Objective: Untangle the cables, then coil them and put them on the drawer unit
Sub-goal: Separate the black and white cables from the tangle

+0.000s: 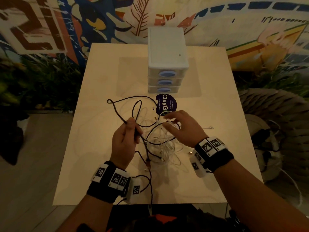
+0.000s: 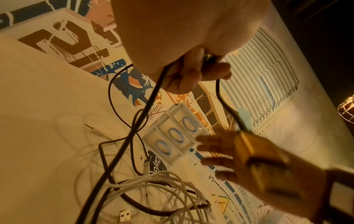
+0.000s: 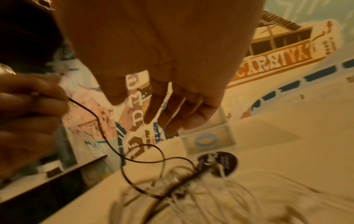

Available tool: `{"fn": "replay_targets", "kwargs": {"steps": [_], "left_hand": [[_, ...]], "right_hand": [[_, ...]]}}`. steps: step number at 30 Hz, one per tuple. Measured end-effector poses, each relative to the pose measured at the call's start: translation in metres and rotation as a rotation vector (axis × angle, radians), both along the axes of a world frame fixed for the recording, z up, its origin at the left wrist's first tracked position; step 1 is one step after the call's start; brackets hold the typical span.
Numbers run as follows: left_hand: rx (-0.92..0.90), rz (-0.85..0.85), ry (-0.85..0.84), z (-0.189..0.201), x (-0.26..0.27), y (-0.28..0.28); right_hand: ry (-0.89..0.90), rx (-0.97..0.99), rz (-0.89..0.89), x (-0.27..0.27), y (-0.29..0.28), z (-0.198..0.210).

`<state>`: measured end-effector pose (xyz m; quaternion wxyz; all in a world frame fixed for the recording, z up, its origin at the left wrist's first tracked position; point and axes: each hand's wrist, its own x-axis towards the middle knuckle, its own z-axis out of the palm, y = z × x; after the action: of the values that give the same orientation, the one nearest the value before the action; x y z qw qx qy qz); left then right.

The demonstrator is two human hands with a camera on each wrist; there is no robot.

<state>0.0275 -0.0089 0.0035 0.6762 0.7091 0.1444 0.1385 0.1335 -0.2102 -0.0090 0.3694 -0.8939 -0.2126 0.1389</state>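
A tangle of white cables (image 1: 162,153) and a black cable (image 1: 117,113) lies in the middle of the pale table (image 1: 100,164). My left hand (image 1: 132,127) grips the black cable, lifted above the table; in the left wrist view the fingers (image 2: 191,72) curl round the black cable (image 2: 134,125). My right hand (image 1: 174,123) hovers over the tangle's far side with fingers spread and nothing held; the right wrist view shows its fingers (image 3: 172,106) extended. The white drawer unit (image 1: 167,47) stands at the table's far middle, its top bare.
A dark round sticker (image 1: 167,104) lies just in front of the drawer unit. A loose white USB plug (image 2: 124,215) rests near the tangle. A small connector (image 1: 209,127) lies to the right. A bag with more wires (image 1: 267,144) sits on the floor at the right.
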Motion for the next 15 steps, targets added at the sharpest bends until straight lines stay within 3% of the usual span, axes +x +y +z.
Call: {"fn": "replay_targets", "kwargs": {"steps": [4,7,12,15], "left_hand": [[0.065,-0.127,0.052,-0.001,0.004,-0.008],[0.072,-0.163,0.050,0.000,0.006,-0.010],[0.101,-0.203,0.059,-0.002,0.004,-0.014],[0.226,-0.180,0.120,-0.012,0.004,-0.009]], "right_hand": [[0.205,0.059,0.291,-0.017,0.025,0.034],[0.207,0.012,0.362,-0.024,0.032,0.031],[0.294,0.151,0.233,-0.021,0.019,0.028],[0.149,0.276,0.039,-0.009,0.002,0.029]]}}
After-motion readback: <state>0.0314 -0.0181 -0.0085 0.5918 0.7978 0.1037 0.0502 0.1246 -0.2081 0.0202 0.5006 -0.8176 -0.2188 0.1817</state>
